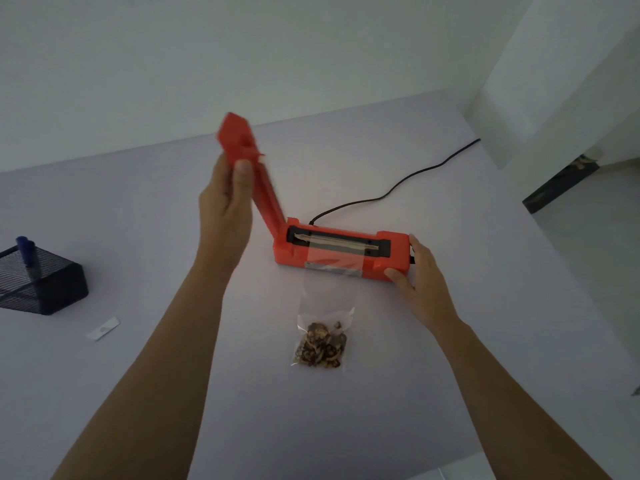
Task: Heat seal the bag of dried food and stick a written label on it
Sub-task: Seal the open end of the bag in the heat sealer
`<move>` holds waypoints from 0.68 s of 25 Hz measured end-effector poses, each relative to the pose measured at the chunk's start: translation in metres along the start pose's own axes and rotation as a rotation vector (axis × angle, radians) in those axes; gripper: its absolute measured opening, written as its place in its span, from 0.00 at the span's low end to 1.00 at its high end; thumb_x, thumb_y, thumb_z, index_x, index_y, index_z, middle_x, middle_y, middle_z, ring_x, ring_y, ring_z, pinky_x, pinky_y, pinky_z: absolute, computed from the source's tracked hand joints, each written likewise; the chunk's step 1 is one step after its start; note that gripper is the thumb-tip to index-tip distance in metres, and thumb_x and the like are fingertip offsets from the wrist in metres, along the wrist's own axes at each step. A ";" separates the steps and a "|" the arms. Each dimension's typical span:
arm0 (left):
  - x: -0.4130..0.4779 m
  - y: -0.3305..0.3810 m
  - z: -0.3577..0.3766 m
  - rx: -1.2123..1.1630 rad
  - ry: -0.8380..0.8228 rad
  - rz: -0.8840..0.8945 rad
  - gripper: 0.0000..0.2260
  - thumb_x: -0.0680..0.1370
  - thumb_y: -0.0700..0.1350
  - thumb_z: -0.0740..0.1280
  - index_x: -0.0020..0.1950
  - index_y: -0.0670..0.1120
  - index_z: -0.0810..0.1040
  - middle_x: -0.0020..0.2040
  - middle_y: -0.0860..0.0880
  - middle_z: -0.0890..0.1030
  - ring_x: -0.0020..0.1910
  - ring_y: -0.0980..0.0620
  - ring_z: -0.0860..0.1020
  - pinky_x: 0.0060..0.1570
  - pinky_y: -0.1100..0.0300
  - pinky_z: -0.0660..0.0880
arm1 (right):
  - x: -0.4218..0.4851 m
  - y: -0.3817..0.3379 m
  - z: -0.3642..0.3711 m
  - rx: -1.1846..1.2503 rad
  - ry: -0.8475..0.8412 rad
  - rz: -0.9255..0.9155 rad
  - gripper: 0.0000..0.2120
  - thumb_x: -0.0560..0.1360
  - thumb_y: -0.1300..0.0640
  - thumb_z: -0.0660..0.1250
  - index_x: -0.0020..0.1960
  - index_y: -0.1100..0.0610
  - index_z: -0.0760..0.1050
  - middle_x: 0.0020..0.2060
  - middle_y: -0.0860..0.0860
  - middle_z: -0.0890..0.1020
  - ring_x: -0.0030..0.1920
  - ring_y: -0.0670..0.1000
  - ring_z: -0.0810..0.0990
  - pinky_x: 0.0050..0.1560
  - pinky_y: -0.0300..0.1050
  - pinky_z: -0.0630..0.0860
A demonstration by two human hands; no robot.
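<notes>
You are working on a big pale table. The biggest thing on it is the red sealer. It looks hard and a bit heavy, so it should sit still if you hold it down. Your right hand rests flat against its right end with the fingers loose, steadying it, not wrapped around anything. Its black cord runs off behind.

The sealer's long red arm is lifted high and looks blurry. Your left hand is closed around the arm near its top, thumb in front. That end is the best place to hold it, because pushing far from the hinge should be easiest.

The clear bag lies flat on the table in front of the sealer. Its open top lies across the sealing strip. The bag looks thin, soft and slippery, so it may slide or wrinkle. Hold it by its empty middle part and keep the top smooth. The dried food sits in a brown pile at the bottom end and looks light and crumbly.

To the left are a black mesh pen holder with a blue pen, and a small white label. The label looks thin and bendy, so lift it by an edge.
</notes>
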State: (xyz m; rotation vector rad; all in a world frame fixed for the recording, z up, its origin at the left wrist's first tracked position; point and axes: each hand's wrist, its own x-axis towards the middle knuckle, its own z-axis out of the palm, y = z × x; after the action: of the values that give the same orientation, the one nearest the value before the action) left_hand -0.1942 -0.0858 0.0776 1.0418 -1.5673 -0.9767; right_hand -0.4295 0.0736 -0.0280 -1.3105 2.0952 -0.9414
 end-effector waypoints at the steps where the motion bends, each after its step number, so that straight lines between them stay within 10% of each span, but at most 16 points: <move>1: 0.002 -0.006 -0.007 -0.119 0.060 -0.084 0.12 0.80 0.52 0.55 0.56 0.54 0.75 0.52 0.57 0.79 0.54 0.58 0.76 0.61 0.55 0.72 | 0.000 0.000 0.000 0.001 0.001 -0.001 0.33 0.74 0.53 0.67 0.74 0.58 0.55 0.68 0.56 0.67 0.68 0.53 0.66 0.62 0.40 0.62; 9: -0.002 -0.016 -0.027 -0.402 0.218 -0.318 0.16 0.83 0.52 0.48 0.63 0.49 0.70 0.59 0.52 0.75 0.61 0.56 0.72 0.69 0.57 0.65 | 0.000 -0.002 -0.002 -0.005 -0.008 -0.021 0.32 0.74 0.53 0.67 0.73 0.57 0.56 0.67 0.56 0.67 0.66 0.52 0.67 0.60 0.41 0.64; 14: -0.071 -0.044 -0.001 -0.032 0.469 -0.766 0.18 0.81 0.55 0.52 0.62 0.46 0.70 0.55 0.49 0.75 0.56 0.51 0.74 0.64 0.49 0.69 | 0.002 0.002 -0.005 -0.021 -0.049 -0.012 0.38 0.73 0.51 0.68 0.75 0.57 0.51 0.72 0.54 0.62 0.70 0.51 0.63 0.64 0.41 0.60; 17: -0.109 -0.057 0.028 0.213 0.114 -0.909 0.17 0.80 0.56 0.55 0.52 0.44 0.75 0.50 0.45 0.79 0.50 0.46 0.76 0.51 0.53 0.72 | 0.005 0.004 -0.006 -0.043 -0.120 -0.017 0.42 0.72 0.48 0.69 0.75 0.55 0.48 0.74 0.51 0.58 0.73 0.48 0.58 0.68 0.42 0.57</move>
State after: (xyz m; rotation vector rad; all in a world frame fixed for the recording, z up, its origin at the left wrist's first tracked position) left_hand -0.1953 0.0020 -0.0122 2.0050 -1.0919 -1.3130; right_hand -0.4381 0.0722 -0.0271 -1.3734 2.0266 -0.8078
